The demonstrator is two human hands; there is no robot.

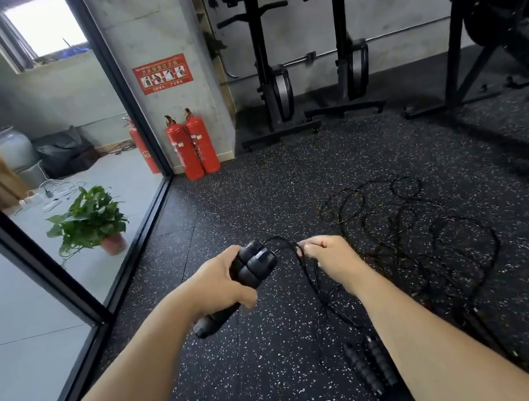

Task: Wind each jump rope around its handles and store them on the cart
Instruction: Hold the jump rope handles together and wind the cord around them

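Winding is judged to be at its very start: no turns of cord are seen on the held handles (255, 267).

Observed:
- The two black handles are gripped side by side in the left hand (219, 282), its fingers (230, 256) curled round them, with the cord ends pointing away from the body.
- The cord (311, 284) leaves the handle tops and is pinched just beside them by the fingertips of the right hand (332, 255).
- Below the pinch the cord hangs to the floor (255, 194) and runs toward a tangle of loose cords (434, 229) lying to the right.
- A second pair of handles (369, 367) lies on the floor near the person, unwound.
- The cart is not in view.

Notes on the step (judgement):
- The handles should be kept pressed parallel, so that the first turn is laid across both and not around one alone.
- Light tension should be held at the pinch, and the cord let slide through the fingertips as each turn is laid.
- Turns are best laid side by side, starting near the tops.
- The floor tangle is the main risk: several cords overlap, and which loops belong to the held rope cannot be told. Slack should be drawn slowly and snags freed before tightening.
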